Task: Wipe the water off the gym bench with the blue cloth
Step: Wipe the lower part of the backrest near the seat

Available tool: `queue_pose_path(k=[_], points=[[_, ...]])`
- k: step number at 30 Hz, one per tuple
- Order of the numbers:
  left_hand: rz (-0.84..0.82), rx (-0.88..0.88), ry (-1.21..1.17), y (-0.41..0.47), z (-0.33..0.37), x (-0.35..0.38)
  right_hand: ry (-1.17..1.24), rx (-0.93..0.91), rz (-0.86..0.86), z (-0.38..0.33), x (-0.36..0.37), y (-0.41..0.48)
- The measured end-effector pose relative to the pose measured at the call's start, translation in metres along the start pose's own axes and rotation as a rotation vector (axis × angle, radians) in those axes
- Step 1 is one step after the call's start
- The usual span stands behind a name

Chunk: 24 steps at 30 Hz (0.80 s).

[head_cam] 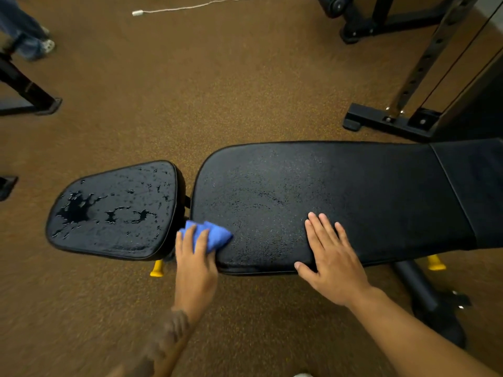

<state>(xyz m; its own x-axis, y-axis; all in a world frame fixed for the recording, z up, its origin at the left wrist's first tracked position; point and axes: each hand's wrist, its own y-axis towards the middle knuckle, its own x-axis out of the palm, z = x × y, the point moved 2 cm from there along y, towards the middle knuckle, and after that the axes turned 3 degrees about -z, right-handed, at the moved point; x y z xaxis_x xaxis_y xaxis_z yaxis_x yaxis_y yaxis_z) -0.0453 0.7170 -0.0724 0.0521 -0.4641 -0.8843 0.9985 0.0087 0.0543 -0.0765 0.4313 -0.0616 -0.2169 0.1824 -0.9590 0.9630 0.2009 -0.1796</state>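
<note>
The counter (pixel 353 191), a black padded gym bench, lies crosswise; its long back pad carries fine droplets, and the smaller seat pad (pixel 114 210), left of the left grip, holds pooled water (pixel 77 209). The right hand (pixel 330 263) rests flat on the back pad's near edge, fingers spread, grip released and holding nothing. The left hand (pixel 194 263) has its grip clenched on the blue cloth (pixel 211 235), bunched under the fingers and pressed on the back pad's near left corner, just beside the gap between pads.
</note>
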Motion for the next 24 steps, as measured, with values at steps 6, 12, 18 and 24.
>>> queue_pose_path(k=[6, 12, 18, 24], points=[[-0.157, 0.360, 0.051, -0.039, 0.095, 0.039, 0.003, -0.005, 0.017, 0.001, 0.002, 0.002], [-0.085, 0.183, 0.106, 0.048, 0.071, 0.032, -0.003, -0.016, 0.020, 0.002, 0.002, 0.001], [-0.113, 0.267, 0.142, -0.018, 0.055, 0.017, 0.031, -0.011, 0.009, 0.000, -0.001, 0.001], [-0.275, 0.541, 0.133, 0.028, 0.125, 0.056, 0.047, 0.006, 0.039, 0.001, 0.001, 0.002]])
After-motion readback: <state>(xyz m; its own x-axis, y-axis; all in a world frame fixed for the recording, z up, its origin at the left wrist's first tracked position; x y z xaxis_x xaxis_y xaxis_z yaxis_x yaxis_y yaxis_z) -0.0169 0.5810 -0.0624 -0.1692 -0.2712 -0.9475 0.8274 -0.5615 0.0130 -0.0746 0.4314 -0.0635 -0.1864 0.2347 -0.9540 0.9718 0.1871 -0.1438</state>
